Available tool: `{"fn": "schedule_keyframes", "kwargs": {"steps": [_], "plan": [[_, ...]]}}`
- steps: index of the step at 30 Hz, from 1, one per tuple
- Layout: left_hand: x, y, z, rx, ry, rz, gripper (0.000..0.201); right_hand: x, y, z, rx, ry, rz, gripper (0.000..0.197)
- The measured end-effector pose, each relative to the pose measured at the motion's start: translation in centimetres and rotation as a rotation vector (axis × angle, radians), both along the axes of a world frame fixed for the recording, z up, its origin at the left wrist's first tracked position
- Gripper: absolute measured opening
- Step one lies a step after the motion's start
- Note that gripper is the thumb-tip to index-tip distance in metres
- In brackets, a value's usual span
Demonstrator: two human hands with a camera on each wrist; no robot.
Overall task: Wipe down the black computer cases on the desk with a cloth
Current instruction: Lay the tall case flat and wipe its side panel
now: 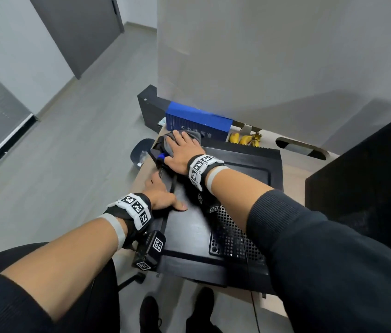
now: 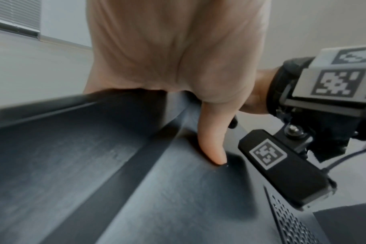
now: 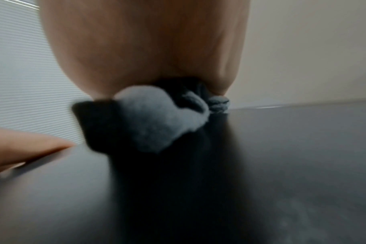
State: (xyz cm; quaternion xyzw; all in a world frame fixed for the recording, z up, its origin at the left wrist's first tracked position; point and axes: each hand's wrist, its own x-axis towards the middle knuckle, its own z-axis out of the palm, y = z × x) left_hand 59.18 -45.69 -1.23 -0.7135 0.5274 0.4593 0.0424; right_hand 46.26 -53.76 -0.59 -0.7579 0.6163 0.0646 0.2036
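Note:
A black computer case (image 1: 237,179) lies on its side on the desk. My right hand (image 1: 182,150) presses flat, fingers spread, on a grey cloth (image 1: 169,141) at the case's far left corner. In the right wrist view the cloth (image 3: 157,118) is bunched under the palm (image 3: 146,46) on the dark panel (image 3: 282,165). My left hand (image 1: 163,195) grips the case's left edge, with the fingers down the side. Its thumb (image 2: 213,145) presses on the top panel (image 2: 178,198). A second black case (image 1: 370,183) stands upright at the right.
A blue box (image 1: 197,121) and bananas (image 1: 245,139) lie behind the case against the wall. Another black case (image 1: 150,109) stands at the far left corner. The beige desk (image 1: 293,174) has a cable slot (image 1: 300,147). The floor drops away on the left.

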Motion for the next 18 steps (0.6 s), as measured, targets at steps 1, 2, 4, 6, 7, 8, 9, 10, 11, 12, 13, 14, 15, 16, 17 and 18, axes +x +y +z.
{"fn": "schedule_keyframes", "kwargs": {"steps": [1, 2, 4, 6, 7, 8, 9, 10, 11, 12, 13, 14, 15, 16, 17, 18], "plan": [[0.0, 0.0, 0.0, -0.002, 0.000, -0.001, 0.141, 0.0, -0.2, 0.1, 0.008, -0.002, -0.024, 0.077], [0.0, 0.0, 0.0, 0.006, 0.005, -0.001, 0.142, -0.4, -0.2, 0.1, 0.010, -0.008, -0.056, 0.077], [0.0, 0.1, 0.4, 0.024, 0.025, 0.008, 0.145, -2.3, 0.4, 0.0, -0.012, -0.029, -0.152, 0.079], [0.0, 0.2, 0.7, 0.023, 0.045, 0.038, 0.139, -5.8, 1.9, -0.1, -0.045, -0.006, -0.263, 0.079], [0.0, 0.2, 0.7, 0.016, 0.054, 0.049, 0.134, -7.8, 2.9, -0.2, -0.041, 0.017, -0.323, 0.080], [0.1, 0.2, 0.8, 0.010, 0.061, 0.052, 0.132, -9.7, 4.0, -0.3, -0.026, 0.039, -0.384, 0.081], [0.1, 0.3, 0.9, 0.009, 0.061, 0.047, 0.130, -11.2, 4.9, -0.2, -0.011, 0.058, -0.437, 0.082], [0.2, 0.4, 1.0, 0.012, 0.062, 0.037, 0.130, -12.1, 5.5, -0.1, -0.004, 0.074, -0.471, 0.082], [0.1, 0.4, 1.0, 0.017, 0.066, 0.031, 0.131, -12.2, 5.8, -0.1, -0.009, 0.087, -0.481, 0.081], [0.1, 0.4, 0.9, 0.021, 0.073, 0.027, 0.132, -11.7, 5.9, -0.1, -0.030, 0.094, -0.457, 0.080], [0.1, 0.4, 0.8, 0.020, 0.079, 0.025, 0.134, -10.7, 5.7, -0.1, -0.056, 0.090, -0.395, 0.079], [0.1, 0.3, 0.7, 0.019, 0.081, 0.022, 0.136, -9.4, 5.3, -0.2, -0.070, 0.078, -0.304, 0.078], [0.1, 0.3, 0.6, 0.022, 0.084, 0.020, 0.139, -7.9, 4.7, -0.3, -0.067, 0.058, -0.203, 0.076], [0.0, 0.2, 0.6, 0.024, 0.086, 0.015, 0.140, -6.4, 4.0, -0.5, -0.056, 0.038, -0.115, 0.074], [0.0, 0.2, 0.6, 0.026, 0.083, 0.008, 0.141, -4.9, 3.2, -0.5, -0.047, 0.022, -0.054, 0.072], [0.0, 0.2, 0.6, 0.024, 0.078, 0.001, 0.142, -3.4, 2.3, -0.4, -0.043, 0.012, -0.015, 0.070]]}}
